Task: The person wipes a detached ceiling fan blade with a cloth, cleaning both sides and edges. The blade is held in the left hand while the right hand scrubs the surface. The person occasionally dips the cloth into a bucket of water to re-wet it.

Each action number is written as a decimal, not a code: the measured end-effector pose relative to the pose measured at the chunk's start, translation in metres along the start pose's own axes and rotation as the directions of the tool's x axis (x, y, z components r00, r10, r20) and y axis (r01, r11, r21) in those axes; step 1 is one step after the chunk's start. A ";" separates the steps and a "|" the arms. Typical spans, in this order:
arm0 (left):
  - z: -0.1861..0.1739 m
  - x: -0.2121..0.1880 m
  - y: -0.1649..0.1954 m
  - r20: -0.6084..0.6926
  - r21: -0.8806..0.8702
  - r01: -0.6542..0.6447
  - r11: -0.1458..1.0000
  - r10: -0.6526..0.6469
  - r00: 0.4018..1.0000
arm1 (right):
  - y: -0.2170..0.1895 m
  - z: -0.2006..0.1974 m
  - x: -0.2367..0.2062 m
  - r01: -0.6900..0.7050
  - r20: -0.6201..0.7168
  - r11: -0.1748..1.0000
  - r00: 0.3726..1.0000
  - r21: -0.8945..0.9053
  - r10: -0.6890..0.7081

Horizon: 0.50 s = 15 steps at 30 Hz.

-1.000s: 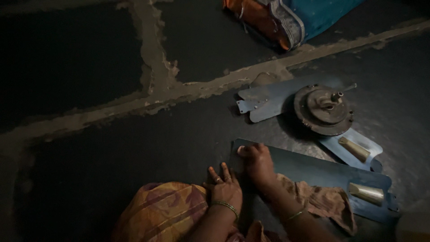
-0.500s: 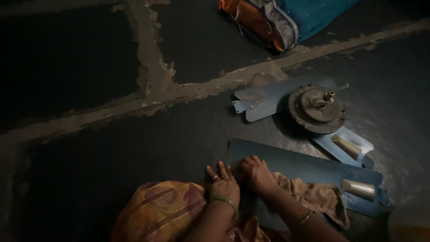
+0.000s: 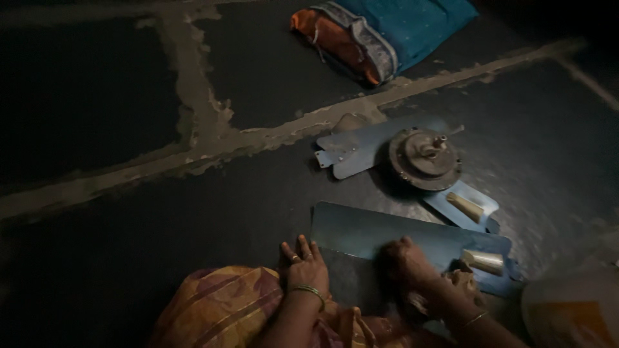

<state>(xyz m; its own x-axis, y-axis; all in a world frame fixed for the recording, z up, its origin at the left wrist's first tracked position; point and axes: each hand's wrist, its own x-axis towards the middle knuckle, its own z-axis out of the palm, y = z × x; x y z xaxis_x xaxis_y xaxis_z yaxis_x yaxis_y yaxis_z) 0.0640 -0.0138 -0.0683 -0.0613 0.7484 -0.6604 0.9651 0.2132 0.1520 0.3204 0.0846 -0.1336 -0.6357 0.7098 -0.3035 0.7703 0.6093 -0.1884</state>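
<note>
Blue fan blade [image 3: 387, 235] laid flat on dark stone floor [image 3: 129, 245], just in front of fan motor hub [image 3: 424, 158]. Right hand [image 3: 405, 264] pressed on the blade, closed over a brownish cloth [image 3: 461, 280]. Left hand [image 3: 304, 265] spread flat, fingers released, touching the blade's near edge. Folded teal and orange fabric [image 3: 387, 29] seen well beyond the hub.

Gold bangles, finger rings, orange-purple patterned garment [image 3: 222, 306]
</note>
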 end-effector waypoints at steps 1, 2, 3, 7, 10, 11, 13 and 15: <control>-0.001 -0.003 0.001 -0.004 0.025 0.012 1.000 -0.012 1.000 | 0.007 -0.002 -0.006 -0.016 0.045 0.997 0.999 -0.070 0.019; -0.003 -0.005 0.001 -0.010 0.050 0.025 0.998 -0.025 1.000 | 0.010 -0.006 -0.012 -0.028 0.087 0.990 0.995 -0.139 0.041; -0.005 -0.007 -0.001 0.002 0.003 0.014 1.000 -0.014 1.000 | 0.016 -0.007 -0.019 -0.220 0.051 0.974 0.975 0.050 0.217; -0.006 -0.006 -0.006 -0.059 -0.097 -0.010 0.995 0.004 0.998 | 0.022 -0.010 -0.021 -0.487 -0.010 0.654 0.798 0.579 0.603; 0.001 0.000 -0.008 -0.078 -0.080 -0.025 0.997 0.018 0.997 | -0.003 0.002 0.009 -0.116 0.040 0.093 0.811 0.989 0.583; 0.002 0.003 -0.009 -0.073 -0.072 -0.033 0.997 0.027 0.997 | -0.024 0.013 0.025 0.171 -0.276 0.267 0.861 0.948 0.428; 0.004 0.008 -0.009 -0.061 -0.027 -0.029 0.999 0.027 0.998 | -0.059 0.032 0.040 0.533 -0.718 0.608 0.690 0.588 0.090; 0.006 0.010 -0.009 -0.039 -0.007 -0.025 1.000 0.025 0.999 | -0.083 0.046 0.032 0.446 -0.738 0.858 0.663 0.255 -0.125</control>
<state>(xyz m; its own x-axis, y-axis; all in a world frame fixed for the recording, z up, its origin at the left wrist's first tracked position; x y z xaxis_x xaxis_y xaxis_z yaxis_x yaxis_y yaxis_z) 0.0560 -0.0118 -0.0808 -0.0472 0.7773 -0.6274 0.9644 0.1990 0.1740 0.2388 0.0408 -0.1710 -0.5556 0.6549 0.5123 0.3902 0.7494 -0.5349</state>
